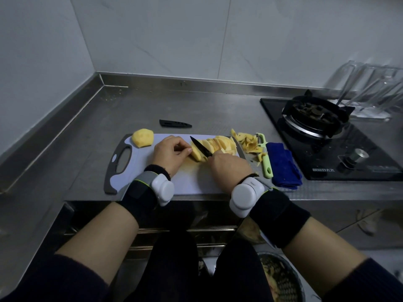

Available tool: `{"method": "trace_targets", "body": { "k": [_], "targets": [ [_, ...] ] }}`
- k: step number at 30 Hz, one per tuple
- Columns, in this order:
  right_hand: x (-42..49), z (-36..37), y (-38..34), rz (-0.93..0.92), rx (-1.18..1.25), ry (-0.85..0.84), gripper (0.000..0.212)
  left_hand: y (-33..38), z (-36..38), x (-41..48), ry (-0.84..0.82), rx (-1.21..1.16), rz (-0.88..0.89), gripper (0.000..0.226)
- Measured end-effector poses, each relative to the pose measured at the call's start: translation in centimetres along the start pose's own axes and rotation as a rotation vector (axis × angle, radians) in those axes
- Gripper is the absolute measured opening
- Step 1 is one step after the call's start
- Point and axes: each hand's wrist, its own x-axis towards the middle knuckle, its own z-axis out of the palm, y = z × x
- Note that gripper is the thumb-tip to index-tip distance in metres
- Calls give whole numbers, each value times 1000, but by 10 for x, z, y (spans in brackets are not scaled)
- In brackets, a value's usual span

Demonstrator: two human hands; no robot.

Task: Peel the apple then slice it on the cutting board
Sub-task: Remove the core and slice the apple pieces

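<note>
One apple piece [197, 155] mid cutting board [196, 183], pinched by left hand [171, 153]; right hand [229, 166] clamped round black knife [201, 146], blade across that piece; cut slices [221, 143] just beside it.

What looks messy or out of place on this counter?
Apple peelings lie scattered off the cutting board, on the bare counter beside the green peeler. Otherwise nothing stands out.

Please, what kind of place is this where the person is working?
Probably a home kitchen: a steel counter against a tiled wall, a gas stove at the right, and a cutting board with apple slices on it.
</note>
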Motion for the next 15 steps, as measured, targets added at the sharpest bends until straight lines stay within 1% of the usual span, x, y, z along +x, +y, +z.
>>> {"method": "trace_targets", "body": {
  "k": [9,15],
  "targets": [
    [-5,-2,-4,11,8,-17,37,1,0,0,8,-7,-9,3],
    [-5,-4,-5,7,-2,-41,32,0,1,0,11,-6,-5,3]
  ]
}}
